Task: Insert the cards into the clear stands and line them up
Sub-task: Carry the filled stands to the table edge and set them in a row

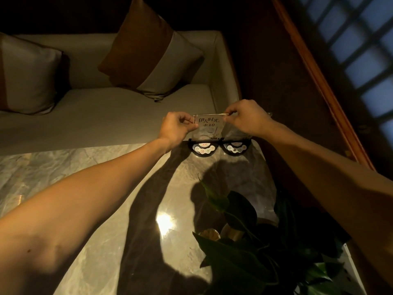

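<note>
Two clear stands on black half-round bases stand side by side at the far edge of the marble table (91, 188). The left stand (204, 148) holds a card (209, 122) with dark handwritten characters. My left hand (176, 128) pinches the card's upper left corner. My right hand (246, 119) pinches its upper right corner. The card stands upright, its lower part down in the left stand. The right stand (235, 146) sits just beside it, its clear panel partly hidden behind my right hand; I cannot tell whether it holds a card.
A potted plant (255, 241) with dark green leaves stands near the table's right front. Beyond the table is a pale sofa (106, 116) with two cushions. A dark wooden frame (319, 81) runs along the right.
</note>
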Motion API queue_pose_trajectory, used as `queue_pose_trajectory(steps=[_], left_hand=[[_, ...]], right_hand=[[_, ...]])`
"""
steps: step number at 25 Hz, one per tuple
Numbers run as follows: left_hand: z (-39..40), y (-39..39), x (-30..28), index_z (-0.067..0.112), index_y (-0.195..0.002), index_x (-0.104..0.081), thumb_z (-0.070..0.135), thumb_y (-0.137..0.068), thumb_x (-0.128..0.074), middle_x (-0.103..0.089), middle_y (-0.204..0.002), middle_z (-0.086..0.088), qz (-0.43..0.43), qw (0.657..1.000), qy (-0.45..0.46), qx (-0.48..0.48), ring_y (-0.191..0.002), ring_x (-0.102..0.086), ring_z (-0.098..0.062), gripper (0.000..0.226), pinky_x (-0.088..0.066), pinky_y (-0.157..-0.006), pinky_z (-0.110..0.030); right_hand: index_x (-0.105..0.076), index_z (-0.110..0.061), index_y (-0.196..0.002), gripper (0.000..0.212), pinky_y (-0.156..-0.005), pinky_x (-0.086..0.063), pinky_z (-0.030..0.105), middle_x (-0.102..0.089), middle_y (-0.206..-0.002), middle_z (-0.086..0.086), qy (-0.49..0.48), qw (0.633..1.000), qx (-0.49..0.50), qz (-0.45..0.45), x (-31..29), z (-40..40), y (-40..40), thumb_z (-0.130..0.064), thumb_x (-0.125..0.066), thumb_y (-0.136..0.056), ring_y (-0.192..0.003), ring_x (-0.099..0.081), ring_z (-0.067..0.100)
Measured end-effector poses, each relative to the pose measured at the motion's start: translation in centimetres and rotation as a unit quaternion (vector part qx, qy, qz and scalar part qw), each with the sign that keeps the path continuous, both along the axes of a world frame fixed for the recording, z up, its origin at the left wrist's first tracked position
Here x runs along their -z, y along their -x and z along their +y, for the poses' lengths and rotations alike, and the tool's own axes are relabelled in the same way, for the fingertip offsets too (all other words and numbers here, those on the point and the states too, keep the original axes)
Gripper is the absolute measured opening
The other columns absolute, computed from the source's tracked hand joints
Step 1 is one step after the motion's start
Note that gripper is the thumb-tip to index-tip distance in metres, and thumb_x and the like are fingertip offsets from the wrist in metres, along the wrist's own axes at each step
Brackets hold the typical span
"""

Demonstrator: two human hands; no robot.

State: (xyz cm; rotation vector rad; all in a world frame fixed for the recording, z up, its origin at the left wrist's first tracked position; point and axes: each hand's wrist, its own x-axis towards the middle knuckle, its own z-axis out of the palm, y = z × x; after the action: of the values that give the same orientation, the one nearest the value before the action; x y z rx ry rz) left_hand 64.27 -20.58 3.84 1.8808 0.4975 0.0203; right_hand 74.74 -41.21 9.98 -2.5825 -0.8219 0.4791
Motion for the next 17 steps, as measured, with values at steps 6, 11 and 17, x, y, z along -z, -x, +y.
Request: queue_pose_trajectory(steps=[6, 11, 17], left_hand=[[0.29, -0.13, 0.31, 0.024, -0.076, -0.071, 0.008, -0.084, -0.08, -0.074, -0.076, 0.008, 0.004, 1.0, 0.015, 0.016, -0.063, -0.066, 0.01, 0.019, -0.05, -0.066, -0.012], [0.41, -0.09, 0.42, 0.019, -0.087, -0.076, 0.01, -0.085, -0.079, -0.076, -0.086, 0.004, 0.006, 1.0, 0.011, 0.026, -0.068, -0.066, 0.007, 0.009, -0.053, -0.072, -0.014], [0.41, -0.11, 0.53, 0.021, -0.082, -0.074, 0.008, -0.086, -0.078, -0.074, -0.081, 0.007, -0.006, 0.999, 0.007, 0.034, -0.063, -0.063, 0.012, 0.015, -0.052, -0.07, -0.012]], right_hand=[[-0.072, -0.016, -0.114, 0.023, -0.061, -0.043, 0.015, -0.072, -0.109, 0.003, -0.001, 1.0, 0.02, 0.017, -0.08, 0.2, 0.21, -0.027, -0.063, -0.097, -0.073, -0.057, 0.002], [-0.072, -0.015, -0.113, 0.022, -0.08, -0.052, 0.022, -0.07, -0.117, 0.004, -0.008, 0.999, 0.03, 0.024, -0.34, 0.17, 0.36, -0.027, -0.062, -0.097, -0.103, -0.063, 0.016], [-0.073, -0.015, -0.113, 0.022, -0.072, -0.048, 0.016, -0.071, -0.116, 0.003, -0.009, 0.999, 0.033, 0.017, -0.34, 0.26, 0.41, -0.027, -0.064, -0.096, -0.098, -0.063, 0.013]])
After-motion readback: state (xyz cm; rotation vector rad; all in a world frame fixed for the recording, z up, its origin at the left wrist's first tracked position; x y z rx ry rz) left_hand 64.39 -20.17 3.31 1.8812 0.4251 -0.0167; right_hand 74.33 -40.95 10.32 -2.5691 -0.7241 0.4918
